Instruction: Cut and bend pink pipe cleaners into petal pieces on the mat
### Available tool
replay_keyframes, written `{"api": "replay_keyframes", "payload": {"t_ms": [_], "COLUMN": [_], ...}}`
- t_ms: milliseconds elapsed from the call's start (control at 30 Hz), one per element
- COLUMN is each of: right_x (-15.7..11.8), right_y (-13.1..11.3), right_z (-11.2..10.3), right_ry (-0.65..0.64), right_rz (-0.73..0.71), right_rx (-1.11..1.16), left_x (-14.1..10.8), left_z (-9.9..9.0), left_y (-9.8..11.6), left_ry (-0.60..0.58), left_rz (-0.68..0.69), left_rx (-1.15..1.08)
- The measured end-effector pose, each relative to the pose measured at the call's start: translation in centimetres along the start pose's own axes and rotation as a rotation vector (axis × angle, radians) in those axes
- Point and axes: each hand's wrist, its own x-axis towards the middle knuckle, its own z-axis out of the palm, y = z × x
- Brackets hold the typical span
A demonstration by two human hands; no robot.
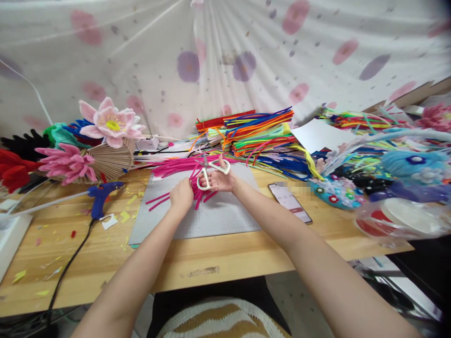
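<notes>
My left hand is closed, its fingers pinched on a magenta pipe cleaner over the grey cutting mat. In my right hand is a pair of scissors with white handles, the thumb through one loop. Its handles are spread, and the blades point away from me, close to the left fingertips. Short magenta pipe cleaners lie on the mat under and beside both hands. Behind them a long magenta bundle lies across the mat's far edge.
Bundles of coloured pipe cleaners are piled at the back. A blue glue gun and yellow scraps lie left, below fuzzy flowers. Right of the mat are a phone, a flowered blue piece and a plastic-wrapped tub.
</notes>
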Motion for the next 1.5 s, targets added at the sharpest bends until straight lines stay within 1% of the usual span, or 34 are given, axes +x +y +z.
{"api": "replay_keyframes", "payload": {"t_ms": [133, 400, 533, 700, 800, 967, 1133, 1333, 1500], "right_x": [-0.02, -0.23, -0.34, -0.36, -0.27, 0.00, 0.04, 0.00, -0.13], "right_y": [-0.09, -0.18, -0.32, -0.39, -0.26, -0.15, -0.35, -0.31, -0.28], "right_z": [0.00, -0.50, -0.24, 0.18, 0.13, 0.14, 0.16, -0.38, -0.29], "right_ry": [0.021, 0.050, 0.058, 0.087, 0.075, 0.058, 0.038, 0.024, 0.048], "right_rz": [0.021, 0.020, 0.025, 0.048, 0.062, 0.095, 0.065, 0.066, 0.052], "right_rx": [-0.010, -0.045, -0.060, -0.107, -0.108, -0.098, -0.106, -0.106, -0.083], "left_x": [-0.08, -0.18, -0.21, -0.15, -0.03, 0.13, 0.05, -0.10, -0.22], "left_z": [0.06, 0.29, 0.25, 0.17, 0.11, 0.14, 0.37, 0.34, 0.23], "left_y": [0.22, 0.48, 0.64, 0.58, 0.35, -0.04, -0.28, -0.01, 0.35], "left_ry": [-0.019, -0.006, -0.008, -0.007, 0.003, -0.020, 0.004, 0.013, 0.018], "left_rz": [-0.001, 0.021, 0.048, 0.034, 0.011, -0.022, -0.003, 0.004, 0.017], "left_rx": [0.001, 0.012, 0.000, 0.004, -0.003, -0.008, 0.000, -0.007, -0.012]}}
